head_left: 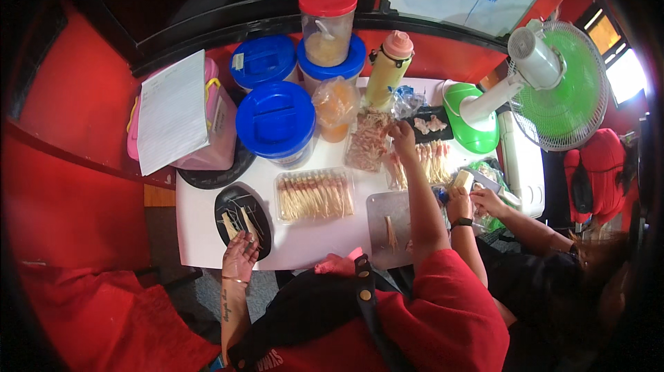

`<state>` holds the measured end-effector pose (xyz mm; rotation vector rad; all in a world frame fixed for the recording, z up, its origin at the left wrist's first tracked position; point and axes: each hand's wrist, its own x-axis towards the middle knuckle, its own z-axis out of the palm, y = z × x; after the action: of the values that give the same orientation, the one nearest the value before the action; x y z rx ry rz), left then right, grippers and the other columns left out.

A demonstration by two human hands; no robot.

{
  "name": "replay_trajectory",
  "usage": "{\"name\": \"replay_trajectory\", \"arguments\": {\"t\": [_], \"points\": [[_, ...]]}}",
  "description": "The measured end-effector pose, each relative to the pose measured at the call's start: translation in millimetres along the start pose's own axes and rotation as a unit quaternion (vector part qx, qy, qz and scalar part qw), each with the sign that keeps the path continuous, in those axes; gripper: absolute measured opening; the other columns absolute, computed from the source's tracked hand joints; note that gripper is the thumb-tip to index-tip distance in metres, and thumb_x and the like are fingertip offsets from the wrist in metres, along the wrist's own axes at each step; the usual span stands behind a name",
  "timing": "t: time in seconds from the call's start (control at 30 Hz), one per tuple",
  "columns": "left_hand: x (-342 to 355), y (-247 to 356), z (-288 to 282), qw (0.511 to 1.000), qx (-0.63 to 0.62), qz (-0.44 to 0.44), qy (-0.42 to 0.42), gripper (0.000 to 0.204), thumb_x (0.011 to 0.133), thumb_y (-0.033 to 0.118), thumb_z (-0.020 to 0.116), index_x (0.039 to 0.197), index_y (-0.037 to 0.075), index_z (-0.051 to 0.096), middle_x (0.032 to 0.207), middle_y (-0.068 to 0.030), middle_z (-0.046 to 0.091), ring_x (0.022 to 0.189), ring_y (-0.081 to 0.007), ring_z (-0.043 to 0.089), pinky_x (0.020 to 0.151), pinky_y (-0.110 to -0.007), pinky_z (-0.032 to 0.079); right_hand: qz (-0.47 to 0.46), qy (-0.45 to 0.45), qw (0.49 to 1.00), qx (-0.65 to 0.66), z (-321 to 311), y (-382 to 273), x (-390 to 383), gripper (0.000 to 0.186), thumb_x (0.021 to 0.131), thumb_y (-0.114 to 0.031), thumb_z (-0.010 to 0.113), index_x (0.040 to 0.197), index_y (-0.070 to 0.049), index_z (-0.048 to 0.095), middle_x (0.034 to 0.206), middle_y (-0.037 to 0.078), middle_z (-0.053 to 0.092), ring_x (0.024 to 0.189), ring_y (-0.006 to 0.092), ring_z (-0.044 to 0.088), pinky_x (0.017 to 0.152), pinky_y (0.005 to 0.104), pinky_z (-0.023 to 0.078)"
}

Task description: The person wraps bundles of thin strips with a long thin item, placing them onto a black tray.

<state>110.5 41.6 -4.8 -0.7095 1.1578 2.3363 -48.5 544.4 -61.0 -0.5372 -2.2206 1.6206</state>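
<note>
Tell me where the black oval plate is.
In the head view, the black oval plate lies near the left front corner of the white table, by the left hand and left of the row of pale bundles.

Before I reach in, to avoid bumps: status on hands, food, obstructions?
Left hand at pale strands on black plate. Right hand at sliced meat. Pink-topped bundles in clear tray between. Another person's hands close, right side.

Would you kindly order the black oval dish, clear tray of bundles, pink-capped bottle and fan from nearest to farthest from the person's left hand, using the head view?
1. Black oval dish, directly at the left hand.
2. Clear tray, right of the dish.
3. Pink-capped bottle, behind the tray, rightward.
4. Fan, at far right.
</note>
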Motion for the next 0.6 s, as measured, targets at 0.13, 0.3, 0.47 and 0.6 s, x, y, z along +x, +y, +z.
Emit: {"name": "replay_trajectory", "arguments": {"t": [0.13, 0.3, 0.47, 0.6], "points": [[-3.3, -3.6, -2.3, 1.0, -0.008, -0.005, 0.014, 0.028, 0.085, 0.019, 0.053, 0.112, 0.014, 0.052, 0.109, -0.001, 0.057, 0.091, -0.0171, 0.057, 0.076, -0.033, 0.047, 0.121, -0.059, 0.964, 0.229, -9.9, -36.3, -14.7, 0.025, 0.089, -0.029, 0.043, 0.086, -0.008, 0.056, 0.09, 0.007, 0.064, 0.084, 0.0151, 0.06, 0.071, 0.0265, 0.043], [2.3, -4.7, 20.8, 0.999, 0.03, -0.009, 0.031, 0.035, 0.083, 0.013, 0.056, 0.118, 0.011, 0.05, 0.111, -0.0041, 0.057, 0.087, -0.0161, 0.059, 0.072, -0.03, 0.048, 0.135, -0.165, 0.915, 0.342, -30.1, -50.5, -23.8, 0.025, 0.089, -0.027, 0.041, 0.092, -0.006, 0.053, 0.093, 0.009, 0.063, 0.087, 0.0171, 0.059, 0.074, 0.0282, 0.045], [20.0, -9.5, 72.3, 0.977, 0.208, 0.039, -0.037, 0.038, 0.083, 0.007, 0.057, 0.12, 0.006, 0.048, 0.114, -0.0051, 0.054, 0.096, -0.0151, 0.055, 0.081, -0.027, 0.045, 0.124, -0.22, 0.88, 0.403, -29.0, -95.9, -63.8, 0.016, 0.084, -0.014, 0.042, 0.091, -0.003, 0.052, 0.087, 0.009, 0.061, 0.079, 0.0161, 0.06, 0.065, 0.026, 0.045], [47.0, -22.5, 141.7, 0.899, 0.333, 0.147, -0.245, 0.04, 0.083, 0.0, 0.055, 0.122, 0.003, 0.045, 0.117, -0.0071, 0.051, 0.109, -0.0161, 0.048, 0.094, -0.028, 0.038, 0.119, -0.226, 0.897, 0.361, -29.4, -136.7, -110.2, 0.014, 0.081, -0.01, 0.048, 0.093, -0.003, 0.051, 0.088, 0.01, 0.06, 0.084, 0.0187, 0.059, 0.073, 0.0287, 0.045]]}}
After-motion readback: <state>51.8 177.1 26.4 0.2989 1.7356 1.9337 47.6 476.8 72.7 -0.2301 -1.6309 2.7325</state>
